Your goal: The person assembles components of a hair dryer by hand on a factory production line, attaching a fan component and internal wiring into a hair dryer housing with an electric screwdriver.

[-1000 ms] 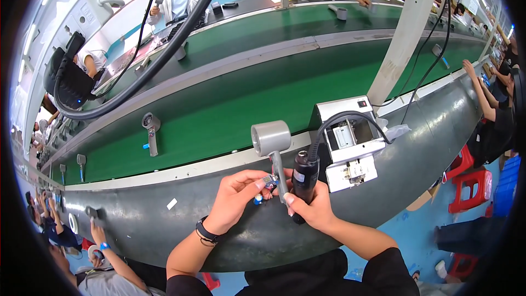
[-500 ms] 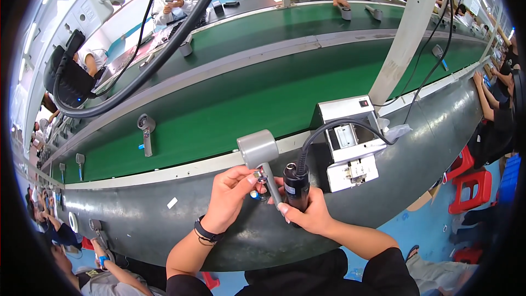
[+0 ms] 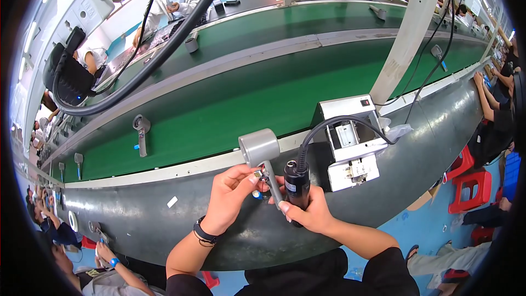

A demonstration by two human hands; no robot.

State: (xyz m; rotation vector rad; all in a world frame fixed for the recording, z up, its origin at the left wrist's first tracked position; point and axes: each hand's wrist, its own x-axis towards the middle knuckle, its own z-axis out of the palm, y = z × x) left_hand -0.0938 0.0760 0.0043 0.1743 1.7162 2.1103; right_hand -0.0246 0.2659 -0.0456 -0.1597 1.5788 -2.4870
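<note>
My left hand (image 3: 233, 193) pinches the lower stem of a grey hammer-shaped metal part (image 3: 259, 148) with a round head, holding it upright over the grey bench edge. My right hand (image 3: 307, 214) grips a black electric screwdriver (image 3: 296, 184) whose tip meets the stem beside my left fingers. A black cable (image 3: 339, 121) runs from the screwdriver up and right. A small blue piece shows between my hands.
A white screw-feeder box (image 3: 346, 142) stands just right of my hands. The green conveyor belt (image 3: 230, 98) carries another grey part (image 3: 141, 129) at left. Other people sit across the belt and along both sides. A white post (image 3: 408, 33) rises at right.
The grey part has moved left and been turned in my hands, and the screwdriver has come in against its stem. The part on the belt has drifted right.
</note>
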